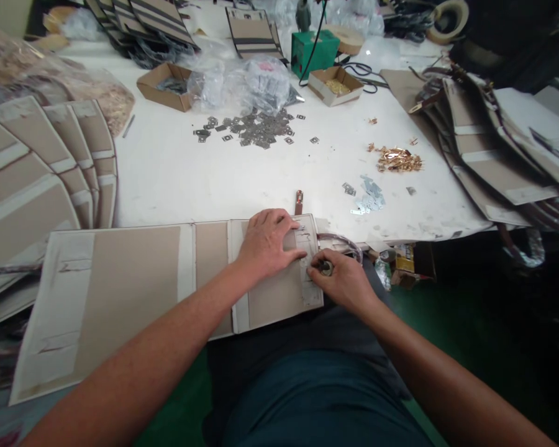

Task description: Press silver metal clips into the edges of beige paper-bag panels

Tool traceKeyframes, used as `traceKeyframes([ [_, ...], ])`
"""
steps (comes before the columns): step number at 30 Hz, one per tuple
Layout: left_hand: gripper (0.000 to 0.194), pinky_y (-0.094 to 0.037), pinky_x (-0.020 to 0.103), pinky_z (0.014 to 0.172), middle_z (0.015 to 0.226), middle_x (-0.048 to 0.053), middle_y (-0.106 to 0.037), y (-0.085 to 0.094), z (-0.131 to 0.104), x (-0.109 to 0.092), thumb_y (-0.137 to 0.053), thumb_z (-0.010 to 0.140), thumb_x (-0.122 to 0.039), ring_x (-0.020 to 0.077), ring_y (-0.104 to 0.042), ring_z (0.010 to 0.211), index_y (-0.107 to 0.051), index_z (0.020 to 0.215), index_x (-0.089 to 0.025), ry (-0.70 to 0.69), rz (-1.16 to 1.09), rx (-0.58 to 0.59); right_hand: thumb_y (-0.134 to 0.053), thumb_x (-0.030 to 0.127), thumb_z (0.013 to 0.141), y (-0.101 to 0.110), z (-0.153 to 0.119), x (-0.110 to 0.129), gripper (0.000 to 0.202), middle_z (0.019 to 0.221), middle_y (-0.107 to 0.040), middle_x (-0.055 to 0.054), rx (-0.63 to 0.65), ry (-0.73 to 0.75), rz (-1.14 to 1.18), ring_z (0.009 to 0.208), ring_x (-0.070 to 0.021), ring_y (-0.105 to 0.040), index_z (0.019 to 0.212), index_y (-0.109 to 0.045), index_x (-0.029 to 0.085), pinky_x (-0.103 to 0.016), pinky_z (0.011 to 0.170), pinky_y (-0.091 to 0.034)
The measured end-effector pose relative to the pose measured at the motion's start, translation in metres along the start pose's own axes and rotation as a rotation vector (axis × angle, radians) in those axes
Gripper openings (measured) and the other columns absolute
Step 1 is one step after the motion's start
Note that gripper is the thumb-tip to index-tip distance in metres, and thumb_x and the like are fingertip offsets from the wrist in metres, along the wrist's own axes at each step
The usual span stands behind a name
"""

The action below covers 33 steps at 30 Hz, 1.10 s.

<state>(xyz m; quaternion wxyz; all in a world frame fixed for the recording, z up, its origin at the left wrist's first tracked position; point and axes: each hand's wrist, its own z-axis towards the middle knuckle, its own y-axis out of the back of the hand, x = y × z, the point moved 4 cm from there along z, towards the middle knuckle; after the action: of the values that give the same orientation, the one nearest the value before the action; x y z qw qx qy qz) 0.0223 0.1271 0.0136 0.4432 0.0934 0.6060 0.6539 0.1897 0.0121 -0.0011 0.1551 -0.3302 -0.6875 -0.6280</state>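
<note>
A long beige bag panel (135,261) with white tape bands lies across the table's front edge and overhangs it. My left hand (268,242) rests on its right part, thumb and fingers apart, pressing it down. My right hand (345,279) is closed around a small tool (326,267) with a round handle end, whose tip is hidden near the panel's right white band. A brown strap tab (299,202) with a metal fitting sticks out beyond the panel's far edge. A brown handle wrapped in clear film (347,241) curves out from its right side.
Several similar panels are stacked at left (32,143) and right (479,143). Loose dark metal plates (261,128), gold fittings (399,160) and silver plates (370,195) lie on the white table (177,180). Behind them are cardboard boxes (335,87), plastic bags (246,81) and a green device (313,53).
</note>
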Motion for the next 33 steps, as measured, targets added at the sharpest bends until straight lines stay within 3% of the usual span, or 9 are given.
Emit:
traceKeyframes([
  [5,0.057,-0.037,0.049,0.117,0.143,0.008,-0.059,-0.001,0.000,0.001,-0.089,0.078,-0.047,0.0318,-0.052,0.134,-0.065,0.125,-0.024,-0.010,-0.002,-0.002,-0.068,0.030,0.086,-0.001,-0.001,0.006,0.009,0.088,-0.076,0.001,0.008,-0.022,0.029,0.082,-0.0195,-0.069,0.090,-0.074,0.025,-0.028,0.076,-0.046],
  [11,0.054,-0.037,0.051,0.116,0.142,0.008,-0.061,-0.001,0.001,0.000,-0.088,0.080,-0.046,0.0326,-0.052,0.134,-0.064,0.124,-0.025,-0.005,-0.028,0.019,-0.065,0.033,0.091,-0.003,-0.008,0.017,0.011,0.089,-0.077,-0.002,-0.036,-0.012,-0.210,0.083,-0.0221,-0.070,0.092,-0.073,0.025,-0.029,0.070,-0.039],
  [21,0.059,-0.035,0.050,0.117,0.142,0.008,-0.061,-0.001,0.001,0.000,-0.089,0.079,-0.050,0.0314,-0.052,0.134,-0.061,0.124,-0.024,-0.017,-0.019,0.038,-0.063,0.037,0.093,-0.009,-0.007,0.023,0.015,0.089,-0.078,-0.003,-0.066,-0.006,-0.347,0.079,-0.0237,-0.071,0.091,-0.072,0.026,-0.032,0.063,-0.030],
  [28,0.057,-0.034,0.051,0.118,0.142,0.009,-0.060,-0.001,0.001,0.000,-0.086,0.081,-0.053,0.0326,-0.051,0.135,-0.062,0.124,-0.025,-0.014,-0.039,0.038,-0.063,0.041,0.093,-0.009,0.004,0.033,0.023,0.087,-0.080,-0.009,0.038,0.024,-0.551,0.074,-0.0252,-0.071,0.083,-0.073,0.022,-0.033,0.059,-0.027],
  [33,0.058,-0.033,0.052,0.119,0.141,0.010,-0.061,-0.002,0.001,0.000,-0.085,0.081,-0.055,0.0334,-0.051,0.134,-0.063,0.124,-0.023,-0.016,-0.041,0.032,-0.062,0.037,0.092,-0.008,0.007,0.035,0.021,0.087,-0.080,-0.011,0.066,0.029,-0.568,0.076,-0.0250,-0.070,0.085,-0.074,0.020,-0.032,0.061,-0.029],
])
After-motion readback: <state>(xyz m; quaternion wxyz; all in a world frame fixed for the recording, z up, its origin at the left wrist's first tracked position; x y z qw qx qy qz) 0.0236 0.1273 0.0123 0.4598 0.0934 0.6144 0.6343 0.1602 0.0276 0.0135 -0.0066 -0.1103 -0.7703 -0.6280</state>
